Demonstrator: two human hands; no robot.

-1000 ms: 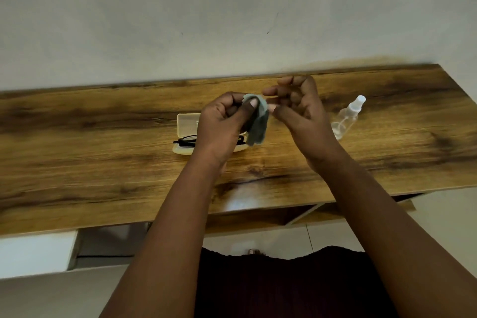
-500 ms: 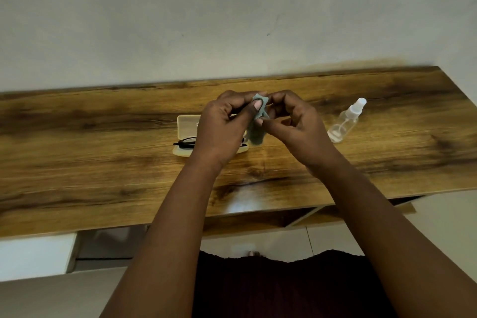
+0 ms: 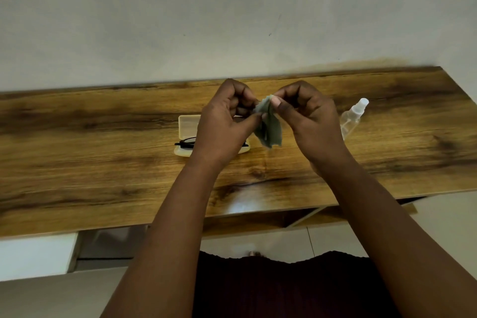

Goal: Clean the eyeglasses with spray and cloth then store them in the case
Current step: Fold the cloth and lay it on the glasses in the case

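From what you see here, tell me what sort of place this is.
Probably a room at home: a wooden desk against a plain wall, with a tiled floor below.

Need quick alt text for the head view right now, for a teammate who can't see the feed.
Both hands, left hand and right hand, pinch a small grey-green cloth above a wooden table. Behind the left hand, black-framed eyeglasses lie in an open cream plastic case; a clear spray bottle lies at right.
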